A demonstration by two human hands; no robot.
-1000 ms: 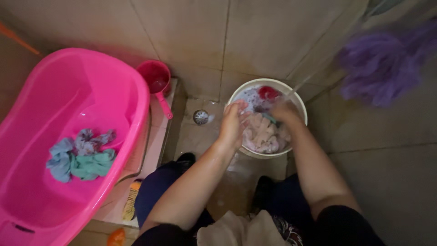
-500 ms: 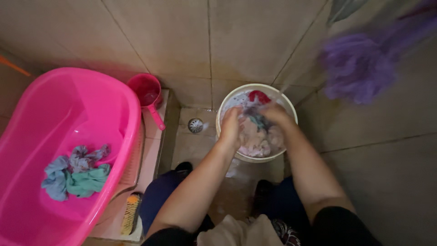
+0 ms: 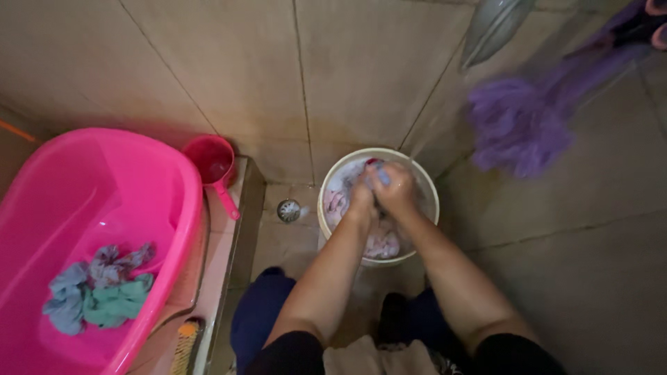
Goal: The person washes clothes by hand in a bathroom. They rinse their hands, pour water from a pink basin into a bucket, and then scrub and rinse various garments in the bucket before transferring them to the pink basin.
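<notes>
Both hands, the left hand and right hand, squeeze wet clothes in the white bucket, while some washed clothes already lie in the pink tub.

We are in a home washroom, a tiled wet corner used for hand laundry. Beige tiles cover the floor and run up the wall, and a round metal floor drain sits by the corner. A big pink plastic tub holds wet clothes (blue and green ones), a small red dipper stands beside it, a scrub brush lies near, and a white bucket holds soapy washing.
</notes>
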